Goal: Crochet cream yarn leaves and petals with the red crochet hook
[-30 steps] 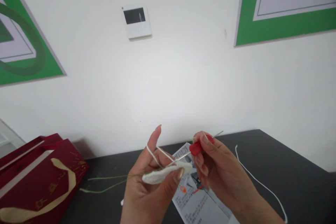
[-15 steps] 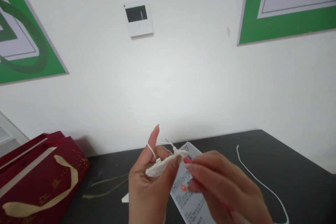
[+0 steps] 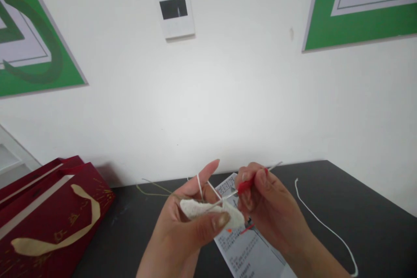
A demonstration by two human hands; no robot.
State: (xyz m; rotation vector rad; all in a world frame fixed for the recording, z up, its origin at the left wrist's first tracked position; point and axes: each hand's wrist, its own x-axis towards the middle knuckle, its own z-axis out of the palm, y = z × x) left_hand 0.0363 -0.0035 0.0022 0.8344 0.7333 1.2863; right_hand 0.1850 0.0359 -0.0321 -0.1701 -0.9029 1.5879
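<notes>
My left hand point(image 3: 189, 226) pinches a small white crocheted piece point(image 3: 208, 210) between thumb and fingers, with white yarn point(image 3: 199, 181) looped over the raised index finger. My right hand point(image 3: 270, 213) grips a crochet hook by its red handle point(image 3: 248, 182); the thin metal shaft points left into the white piece. Both hands hover above a black table point(image 3: 358, 208), over a printed paper sheet point(image 3: 247, 254).
A dark red gift bag point(image 3: 48, 213) with a cream ribbon lies at the left. A loose white yarn strand point(image 3: 325, 226) trails across the table at the right. Thin green yarn point(image 3: 153, 189) lies behind my left hand. A white wall with green posters stands behind.
My right hand has swung back up, so the red handle shows again and the hook points into the white piece. The left hand has tilted flatter. The view has shifted slightly.
</notes>
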